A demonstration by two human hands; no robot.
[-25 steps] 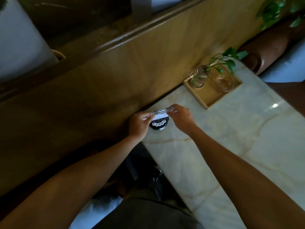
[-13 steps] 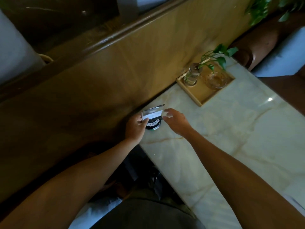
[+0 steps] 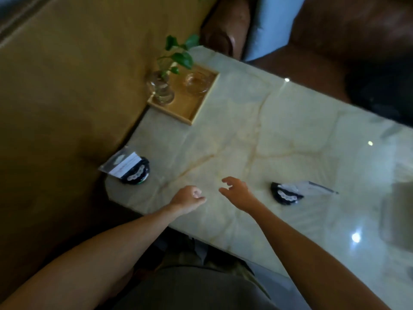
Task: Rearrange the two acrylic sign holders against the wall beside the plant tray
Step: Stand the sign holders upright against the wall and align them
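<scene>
One acrylic sign holder [image 3: 125,166] with a white card and a dark round base stands at the table's near left corner, against the wooden wall [image 3: 67,97]. A second sign holder [image 3: 290,192] with the same dark base sits out on the marble table [image 3: 257,135], to the right of my hands. The wooden plant tray [image 3: 192,106] lies against the wall farther back. My left hand [image 3: 190,198] hovers over the table with its fingers curled in and holds nothing. My right hand [image 3: 237,191] is open, fingers spread, a short way left of the second holder.
On the tray stand a glass vase with a green plant [image 3: 163,88] and a glass dish [image 3: 196,82]. Brown leather seats [image 3: 335,52] with a light blue cushion [image 3: 270,27] lie beyond the table's far edge. A grey object [image 3: 397,211] lies blurred at the right edge.
Both hands have let go of the first sign holder at the wall and pulled back toward the table's middle. The view has swung right, and the second holder has come into sight.
</scene>
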